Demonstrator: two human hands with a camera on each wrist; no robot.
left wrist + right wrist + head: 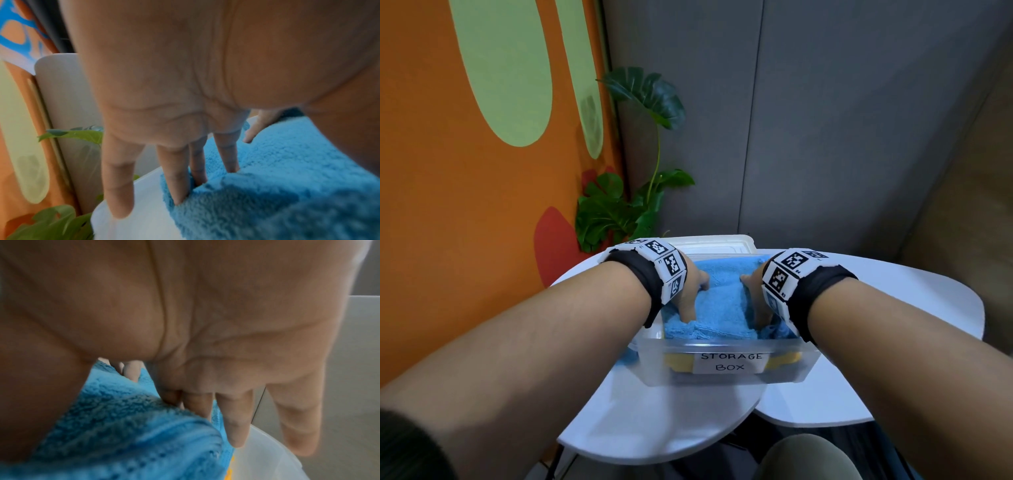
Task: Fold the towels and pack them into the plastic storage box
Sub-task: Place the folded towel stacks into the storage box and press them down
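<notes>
The folded fluffy blue towel (717, 301) lies on top inside the clear plastic storage box (726, 375), which stands on the white round worktop (640, 418) and bears a paper label reading "STORAGE BOX". Both hands are down in the box at opposite ends of the towel. The left hand (693, 289) has its fingers (180, 175) straight and sunk into the pile at the towel's left edge, the little finger out over the box rim. The right hand (756, 301) likewise has straight fingers (234, 418), slid between the towel's right edge and the box wall. Neither hand clamps the cloth; this looks like pressing and tucking, so that the towel sits flat and its ends clear the walls. Beneath the blue towel a yellow towel (679, 361) shows through the front wall, so the box holds at least two layers. A white lid (717, 245) lies just behind the box.
</notes>
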